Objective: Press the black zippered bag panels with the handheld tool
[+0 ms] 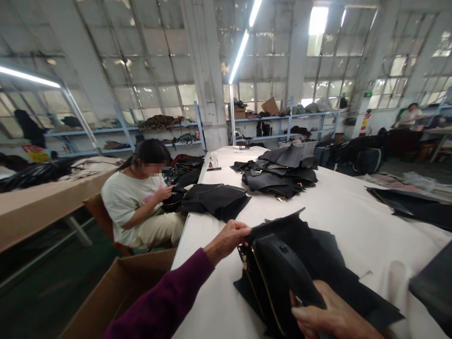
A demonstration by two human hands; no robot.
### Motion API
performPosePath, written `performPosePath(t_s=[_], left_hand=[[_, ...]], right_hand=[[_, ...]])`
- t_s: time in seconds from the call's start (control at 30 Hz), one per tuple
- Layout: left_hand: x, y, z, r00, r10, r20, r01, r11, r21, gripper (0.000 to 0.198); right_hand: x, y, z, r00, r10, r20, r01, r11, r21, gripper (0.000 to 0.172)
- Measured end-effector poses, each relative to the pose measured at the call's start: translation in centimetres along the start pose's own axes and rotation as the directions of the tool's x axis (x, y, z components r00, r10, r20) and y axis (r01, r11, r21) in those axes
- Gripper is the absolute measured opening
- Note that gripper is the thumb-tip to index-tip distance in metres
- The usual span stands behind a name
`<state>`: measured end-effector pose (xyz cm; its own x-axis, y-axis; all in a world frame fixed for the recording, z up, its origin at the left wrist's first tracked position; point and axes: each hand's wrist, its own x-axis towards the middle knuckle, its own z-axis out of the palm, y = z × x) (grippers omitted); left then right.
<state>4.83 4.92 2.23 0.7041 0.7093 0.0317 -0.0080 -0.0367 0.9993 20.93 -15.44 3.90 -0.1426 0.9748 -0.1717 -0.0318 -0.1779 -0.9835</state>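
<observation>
On the white-covered table, my left hand pinches the top corner of a black leather-like bag piece. A gold-toothed zipper runs down this piece, and a metal zipper pull hangs near my left fingers. My right hand is closed at the lower end of the piece's curved black band. A small shiny metal bit shows by the right thumb; its kind is unclear. More flat black panels lie under and beside the piece. The purple sleeve covers my left forearm.
A stack of black bag pieces lies farther up the table; another pile is at its left edge. A seated co-worker handles black pieces there. A cardboard box stands below left. More black pieces lie at right.
</observation>
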Motion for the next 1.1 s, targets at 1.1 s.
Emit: performPosePath(t_s=[1.1], left_hand=[[-2.7,-3.2,0.2,0.977,0.014,-0.214,0.001,0.998,0.07,0.035]], right_hand=[[-1.5,-0.6,-2.9,0.971,0.027,-0.238,0.009,0.989,0.146,0.028]])
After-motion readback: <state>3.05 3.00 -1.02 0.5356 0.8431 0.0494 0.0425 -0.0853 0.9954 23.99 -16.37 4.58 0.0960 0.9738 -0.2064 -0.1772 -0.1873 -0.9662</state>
